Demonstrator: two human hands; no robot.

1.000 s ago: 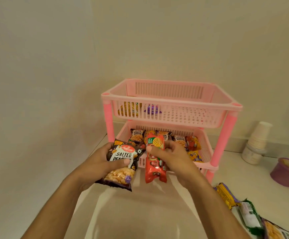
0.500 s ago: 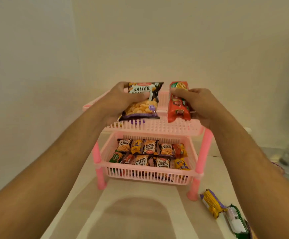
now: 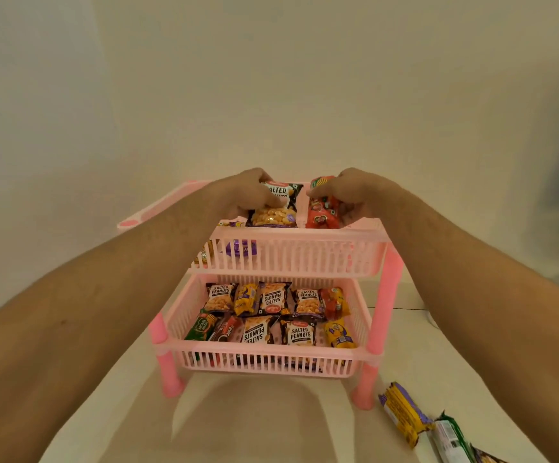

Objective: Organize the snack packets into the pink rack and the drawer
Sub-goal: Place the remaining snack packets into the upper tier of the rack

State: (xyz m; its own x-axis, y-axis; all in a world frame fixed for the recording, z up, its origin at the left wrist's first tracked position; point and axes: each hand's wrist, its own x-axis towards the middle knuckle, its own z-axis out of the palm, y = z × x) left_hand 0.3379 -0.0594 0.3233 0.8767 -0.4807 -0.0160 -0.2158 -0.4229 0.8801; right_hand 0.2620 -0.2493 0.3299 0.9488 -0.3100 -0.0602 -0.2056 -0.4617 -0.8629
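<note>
The pink rack [image 3: 300, 252] has two slatted baskets and stands in the middle of the counter. Over its top basket my left hand [image 3: 238, 192] grips a salted peanuts packet [image 3: 276, 208], thumb across the packet's front. Beside it my right hand [image 3: 348, 192] holds a red snack packet [image 3: 323, 212] at the same height, both packets low inside the top basket. A purple packet [image 3: 240, 247] and a yellow one lie at that basket's left. The lower basket [image 3: 264, 360] holds several packets, mostly salted peanuts. No drawer is in view.
On the counter at the lower right lie a yellow and purple packet [image 3: 403, 416] and a green and white packet [image 3: 451, 439]. The rack stands close to the cream back wall. A dark blurred object sits at the far right edge.
Both hands lifted the two packets from in front of the lower basket up to the top basket and have lowered them into it. The view has moved closer.
</note>
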